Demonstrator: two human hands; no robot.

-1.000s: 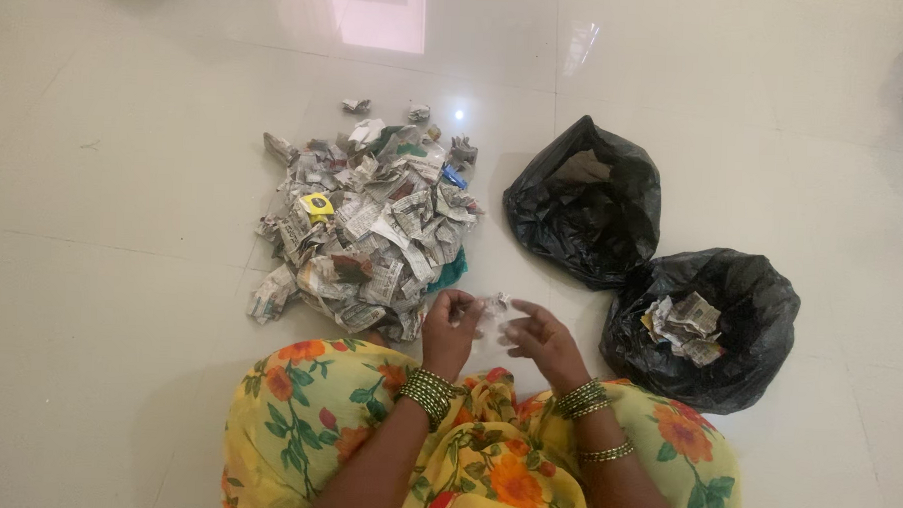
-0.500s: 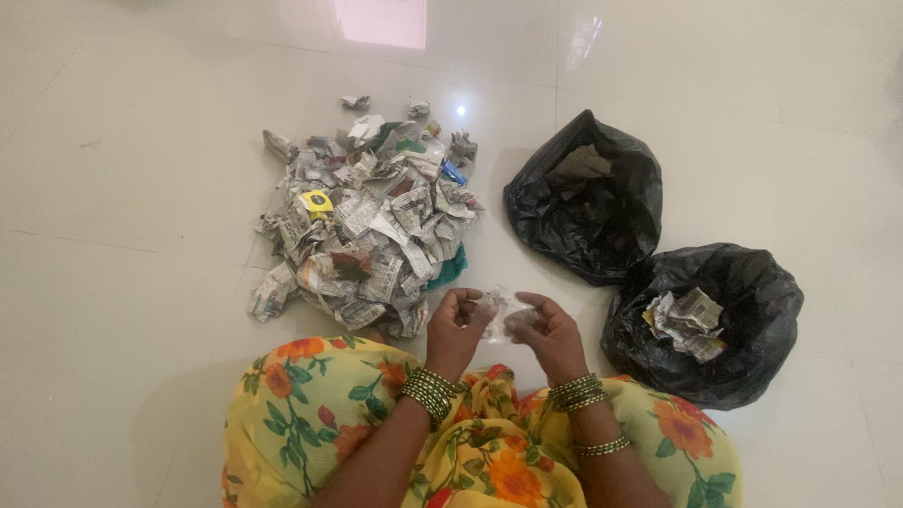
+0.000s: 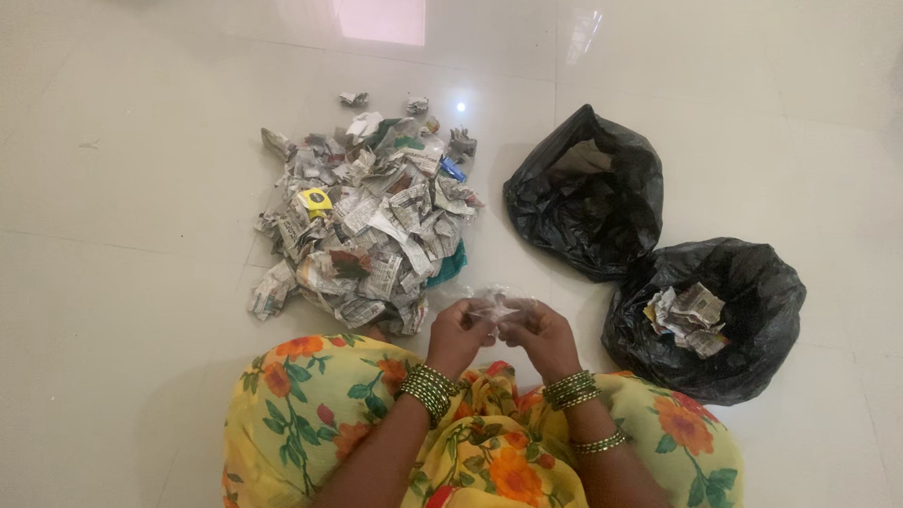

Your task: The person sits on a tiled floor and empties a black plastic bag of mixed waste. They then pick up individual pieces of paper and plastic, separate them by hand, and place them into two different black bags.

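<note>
The pale tiled floor (image 3: 121, 273) carries a big heap of crumpled newspaper scraps (image 3: 367, 231) at centre left, which looks largely unsorted. To the right sit two black plastic bags: the near one (image 3: 709, 323) already holds a few paper wads, while the far one (image 3: 586, 194) gapes with contents I cannot make out. So only a small share seems dealt with and most of the heap is left. Just near of the heap, the left hand (image 3: 459, 334) and right hand (image 3: 537, 335) are pressed close, both pinching a small clear plastic scrap (image 3: 493, 306). Against a second ago, the hands have drawn closer together and bunched the scrap between them
</note>
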